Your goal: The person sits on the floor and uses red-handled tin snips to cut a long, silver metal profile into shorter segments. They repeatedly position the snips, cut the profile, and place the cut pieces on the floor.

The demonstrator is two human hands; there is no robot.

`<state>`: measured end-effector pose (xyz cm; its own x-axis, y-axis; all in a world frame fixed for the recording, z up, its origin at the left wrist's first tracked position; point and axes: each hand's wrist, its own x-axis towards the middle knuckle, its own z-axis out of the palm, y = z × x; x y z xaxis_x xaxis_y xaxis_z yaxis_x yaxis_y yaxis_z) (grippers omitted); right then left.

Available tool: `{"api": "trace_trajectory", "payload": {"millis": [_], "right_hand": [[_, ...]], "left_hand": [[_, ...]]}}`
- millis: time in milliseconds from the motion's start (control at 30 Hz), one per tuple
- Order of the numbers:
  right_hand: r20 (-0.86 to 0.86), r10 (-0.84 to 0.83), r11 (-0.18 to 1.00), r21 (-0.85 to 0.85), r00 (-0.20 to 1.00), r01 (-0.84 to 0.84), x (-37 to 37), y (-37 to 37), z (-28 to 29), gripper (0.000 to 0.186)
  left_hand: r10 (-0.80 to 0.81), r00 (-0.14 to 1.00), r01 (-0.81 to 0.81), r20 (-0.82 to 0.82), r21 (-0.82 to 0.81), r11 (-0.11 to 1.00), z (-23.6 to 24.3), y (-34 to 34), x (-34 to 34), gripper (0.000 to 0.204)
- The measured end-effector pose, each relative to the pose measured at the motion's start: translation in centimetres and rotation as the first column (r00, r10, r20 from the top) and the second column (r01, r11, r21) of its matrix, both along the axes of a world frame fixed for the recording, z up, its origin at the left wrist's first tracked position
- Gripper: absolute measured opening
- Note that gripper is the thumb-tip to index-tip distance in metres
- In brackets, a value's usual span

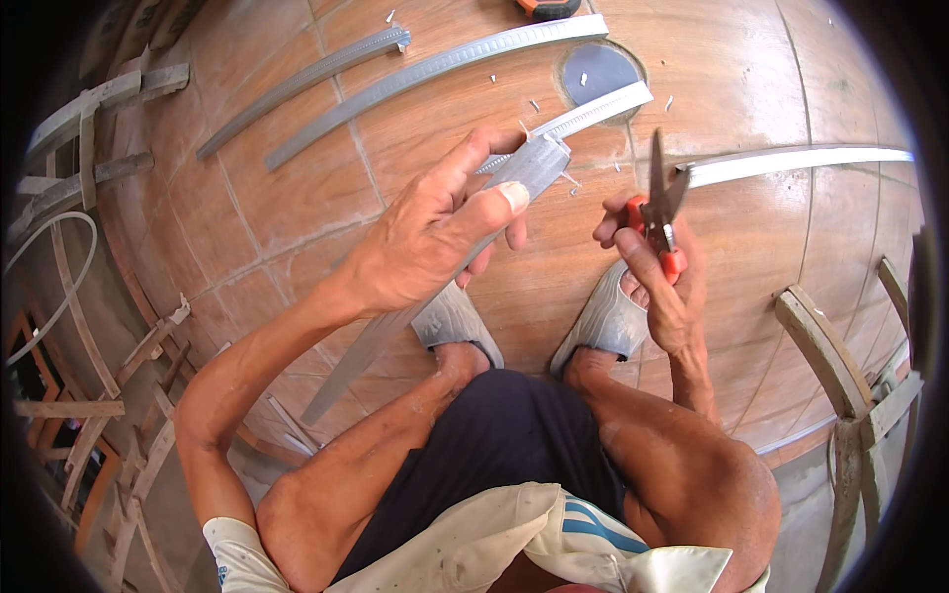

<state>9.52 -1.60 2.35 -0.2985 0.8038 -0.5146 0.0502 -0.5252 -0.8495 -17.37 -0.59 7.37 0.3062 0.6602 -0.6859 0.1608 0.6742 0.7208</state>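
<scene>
– What does the left hand (430,232) hold?
– Its fingers grasp a grey strip (541,165) across the frame's middle.
– And the right hand (672,289)?
– Its fingers clasp red-handled snips (656,213), right of centre.

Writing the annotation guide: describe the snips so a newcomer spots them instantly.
Above the brown tiled floor, find the person's right hand. It grips the snips, blades parted and pointing away from the person. Red handles and dark tapered blades set them apart from the silvery metal strips on the floor.
</scene>
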Motion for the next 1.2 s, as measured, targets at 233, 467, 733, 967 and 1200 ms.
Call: {"api": "trace_trajectory", "payload": {"millis": [233,467,733,967,1200], "right_hand": [[-0.088,-0.088,0.987,0.13,0.992,0.099,-0.7,2.1,1.3,0.032],[0.203,0.283,0.947,0.097,0.937,-0.307,0.5,0.5,0.1,0.027],[0.208,0.309,0.947,0.027,0.928,-0.321,0.5,-0.3,-0.2,0.027],[0.237,0.342,0.934,0.024,0.909,-0.358,0.4,-0.7,-0.6,0.026],[0.263,0.354,0.929,0.01,0.898,-0.369,0.4,-0.4,0.0,0.024]], "left_hand": [[-0.018,0.997,0.02,0.078,-0.02,1.0,-0.4,-0.1,0.4,0.066],[0.032,0.999,-0.036,0.035,0.099,0.994,-1.1,-1.4,0.4,0.062],[0.057,0.994,-0.056,0.096,-0.011,0.998,-0.4,-1.1,0.7,0.063],[0.015,0.999,-0.015,0.046,0.009,1.0,-0.1,-1.4,0.1,0.063],[0.004,0.995,-0.006,0.099,0.017,1.0,0.2,-0.9,0.4,0.063]]}}
